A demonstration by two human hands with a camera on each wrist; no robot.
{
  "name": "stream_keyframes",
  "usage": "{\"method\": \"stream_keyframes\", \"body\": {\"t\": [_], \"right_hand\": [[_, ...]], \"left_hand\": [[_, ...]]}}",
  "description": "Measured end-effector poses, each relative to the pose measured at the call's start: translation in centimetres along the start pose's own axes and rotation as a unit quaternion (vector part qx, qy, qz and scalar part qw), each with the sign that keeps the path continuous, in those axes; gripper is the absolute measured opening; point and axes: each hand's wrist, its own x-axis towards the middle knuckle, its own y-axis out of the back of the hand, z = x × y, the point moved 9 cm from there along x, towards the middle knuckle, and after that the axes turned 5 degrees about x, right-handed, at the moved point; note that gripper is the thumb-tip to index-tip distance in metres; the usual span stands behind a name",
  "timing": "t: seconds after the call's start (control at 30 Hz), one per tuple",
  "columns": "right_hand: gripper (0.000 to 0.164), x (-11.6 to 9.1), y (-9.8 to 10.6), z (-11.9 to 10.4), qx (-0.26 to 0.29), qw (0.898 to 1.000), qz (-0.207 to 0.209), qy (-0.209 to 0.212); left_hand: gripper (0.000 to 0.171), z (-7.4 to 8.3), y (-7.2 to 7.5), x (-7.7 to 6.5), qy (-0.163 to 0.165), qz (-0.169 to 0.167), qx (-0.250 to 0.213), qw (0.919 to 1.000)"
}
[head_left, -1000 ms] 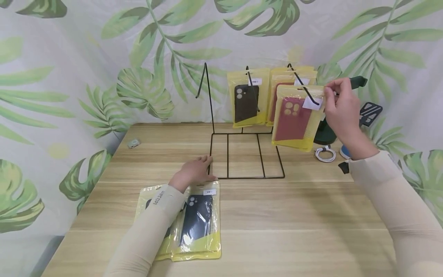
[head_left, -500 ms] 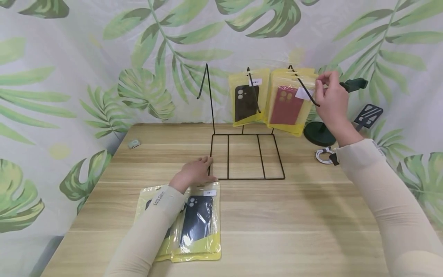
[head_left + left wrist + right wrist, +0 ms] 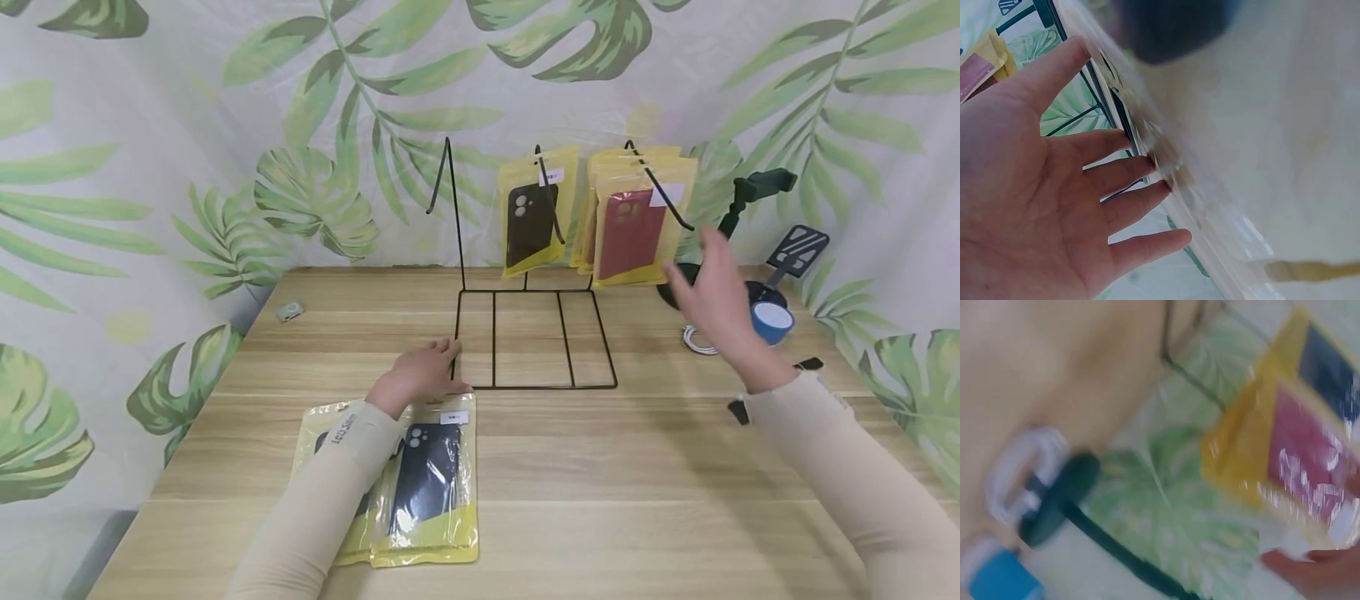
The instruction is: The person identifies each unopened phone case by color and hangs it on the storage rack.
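Note:
A black wire display rack [image 3: 494,340] stands on the table, with three hooks across its top. My left hand [image 3: 420,371] rests at the left side of its base, fingers straight in the left wrist view [image 3: 1054,181]. From the right hook hang several yellow-edged packets, the front one a red phone case packet [image 3: 630,237]. A black phone case packet [image 3: 531,225] hangs on the middle hook, while the left hook is bare. My right hand [image 3: 716,292] is beside the red packet, fingers extended and holding nothing. Under my left forearm lie phone case packets [image 3: 427,475], partly hidden by the sleeve.
Right of the rack are a dark green stand [image 3: 765,183], a black phone stand [image 3: 798,250], a coiled white cable [image 3: 699,340] and a blue round item with a white top [image 3: 772,321]. A small grey item [image 3: 290,311] lies at the back left.
My right hand slid the red phone case packet back along the right hook, let go of it, and drew back down and toward me. My left hand stayed in place.

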Motion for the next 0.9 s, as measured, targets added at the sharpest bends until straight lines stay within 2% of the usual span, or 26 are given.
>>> {"method": "stream_keyframes", "body": {"t": [0.07, 0.17, 0.27, 0.33, 0.43, 0.63, 0.9], "right_hand": [[0.088, -1.7, -2.4, 1.5, -0.048, 0.993, -0.098, -0.037], [0.091, -4.5, -6.2, 2.9, -0.083, 0.966, -0.238, -0.05], [0.085, -7.1, -9.6, 3.3, -0.103, 0.936, -0.335, -0.016], [0.083, -8.3, -11.3, 3.3, -0.109, 0.924, -0.366, 0.009], [0.087, -9.2, -12.7, 3.0, -0.145, 0.916, -0.372, 0.046], [0.08, -9.5, -13.6, 1.9, -0.208, 0.91, -0.347, 0.096], [0.069, -9.4, -13.6, 1.2, -0.236, 0.908, -0.33, 0.105]], "left_hand": [[0.088, 0.0, 0.0, -0.1, 0.0, 0.0, -0.003, 1.0], [0.088, -0.1, 0.0, -0.1, 0.0, -0.001, -0.008, 1.0], [0.089, -0.1, 0.0, -0.1, 0.001, -0.002, -0.009, 1.0], [0.089, -0.1, -0.1, 0.0, 0.0, -0.003, -0.008, 1.0], [0.088, -0.1, -0.2, 0.0, -0.001, -0.003, -0.007, 1.0], [0.088, -0.2, -0.4, 0.2, -0.001, -0.002, -0.011, 0.9999], [0.088, -0.2, -0.3, 0.3, -0.002, -0.004, -0.008, 1.0]]}}
